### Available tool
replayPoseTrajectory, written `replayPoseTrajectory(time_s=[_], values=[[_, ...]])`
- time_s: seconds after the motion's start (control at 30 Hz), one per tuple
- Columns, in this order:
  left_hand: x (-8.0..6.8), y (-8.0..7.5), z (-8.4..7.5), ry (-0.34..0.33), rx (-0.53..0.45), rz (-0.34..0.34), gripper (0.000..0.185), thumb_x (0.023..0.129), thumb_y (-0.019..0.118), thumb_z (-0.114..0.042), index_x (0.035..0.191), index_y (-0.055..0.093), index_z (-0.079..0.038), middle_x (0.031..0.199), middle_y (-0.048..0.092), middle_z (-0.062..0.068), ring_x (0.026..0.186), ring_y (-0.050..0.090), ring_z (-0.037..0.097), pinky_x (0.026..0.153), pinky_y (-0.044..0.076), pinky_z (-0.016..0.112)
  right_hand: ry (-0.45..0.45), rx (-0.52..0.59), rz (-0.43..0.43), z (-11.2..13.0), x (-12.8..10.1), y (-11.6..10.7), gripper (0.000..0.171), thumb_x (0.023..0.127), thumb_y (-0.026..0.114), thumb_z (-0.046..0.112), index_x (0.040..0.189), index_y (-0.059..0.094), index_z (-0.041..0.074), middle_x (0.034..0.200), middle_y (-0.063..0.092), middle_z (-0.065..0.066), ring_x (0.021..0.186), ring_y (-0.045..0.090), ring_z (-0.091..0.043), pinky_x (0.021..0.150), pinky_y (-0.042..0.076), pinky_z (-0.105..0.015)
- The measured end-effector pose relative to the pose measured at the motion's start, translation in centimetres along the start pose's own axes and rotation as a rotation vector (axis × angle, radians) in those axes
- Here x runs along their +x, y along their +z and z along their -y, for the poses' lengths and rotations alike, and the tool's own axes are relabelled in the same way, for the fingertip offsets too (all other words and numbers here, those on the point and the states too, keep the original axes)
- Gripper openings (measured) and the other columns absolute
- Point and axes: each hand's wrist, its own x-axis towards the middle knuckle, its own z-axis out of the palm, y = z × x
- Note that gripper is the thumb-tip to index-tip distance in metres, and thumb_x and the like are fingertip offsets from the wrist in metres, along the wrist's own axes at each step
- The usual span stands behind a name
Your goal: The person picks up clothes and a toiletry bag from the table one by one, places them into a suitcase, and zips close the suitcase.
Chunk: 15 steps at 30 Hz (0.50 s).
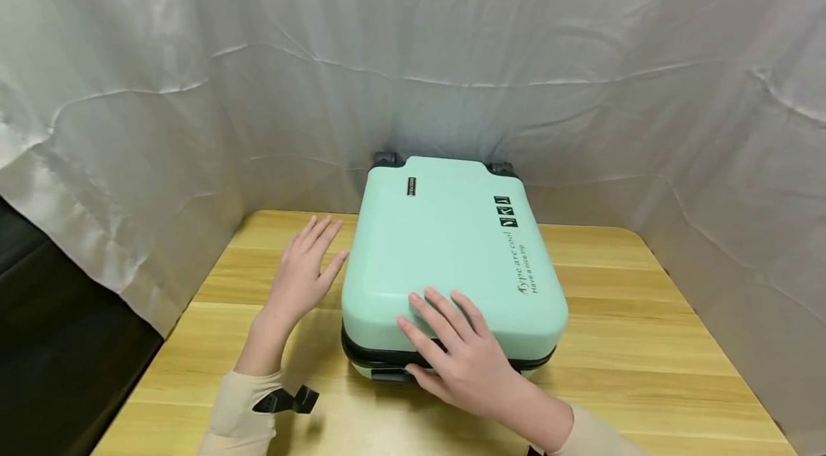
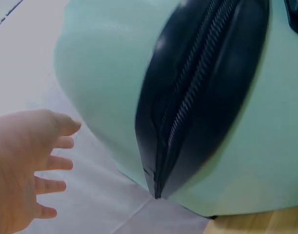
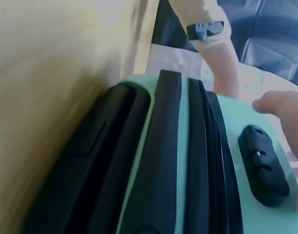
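Note:
A mint-green hard-shell suitcase lies flat, its wheels toward the grey curtain and its handle side facing me. My left hand is just off its left side, fingers spread and straight, holding nothing. The left wrist view shows the suitcase's black zipper, run closed around the corner. Over the front edge rests my right hand, with extended fingers on the lid and the thumb lower at the front. In the right wrist view, a black lock sits beside the zipper band, near the right thumb.
The suitcase stands on a wooden table. Grey curtains hang close behind and at both sides. A black surface shows beyond the table's left edge. Small black wrist devices are strapped over the sleeves.

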Motion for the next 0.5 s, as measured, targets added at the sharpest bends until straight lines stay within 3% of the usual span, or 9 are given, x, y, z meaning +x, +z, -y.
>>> replayPoseTrajectory(time_s=[0.1,0.23,0.37,0.5], values=[[-0.2,-0.3,-0.7,0.095,-0.028,-0.101,0.045,0.096,0.061,-0.022,0.138,0.055,-0.010,0.146,0.051,0.014,0.139,0.040,0.038,0.114,0.026,0.063,-0.010,0.010,-0.088,-0.6,0.2,-0.5,0.045,0.099,0.049,0.041,0.124,0.066,0.007,0.129,0.063,-0.018,0.118,0.059,-0.037,0.094,0.043,-0.052],[-0.3,-0.6,-1.8,0.249,-0.055,-0.207,0.039,0.091,0.065,-0.017,0.130,0.062,-0.008,0.135,0.060,0.014,0.132,0.050,0.036,0.110,0.031,0.064,-0.010,0.001,-0.170,-1.8,0.4,-1.4,0.042,0.098,0.052,0.038,0.115,0.069,0.004,0.119,0.067,-0.019,0.110,0.062,-0.038,0.088,0.045,-0.051],[-0.3,-0.6,-2.9,0.396,-0.065,-0.249,0.036,0.096,0.059,-0.029,0.125,0.065,-0.009,0.130,0.064,0.014,0.126,0.055,0.036,0.108,0.036,0.061,0.021,-0.018,-0.222,-3.3,0.1,-2.4,0.041,0.097,0.054,0.036,0.111,0.069,0.001,0.113,0.068,-0.021,0.106,0.062,-0.039,0.085,0.045,-0.052],[-0.4,-0.5,-4.2,0.526,-0.071,-0.255,0.046,0.100,0.049,-0.043,0.123,0.067,-0.008,0.127,0.065,0.014,0.121,0.057,0.035,0.107,0.041,0.052,0.078,-0.040,-0.250,-4.8,-0.5,-3.1,0.040,0.096,0.054,0.035,0.108,0.069,0.000,0.110,0.068,-0.023,0.103,0.062,-0.040,0.084,0.044,-0.053]])
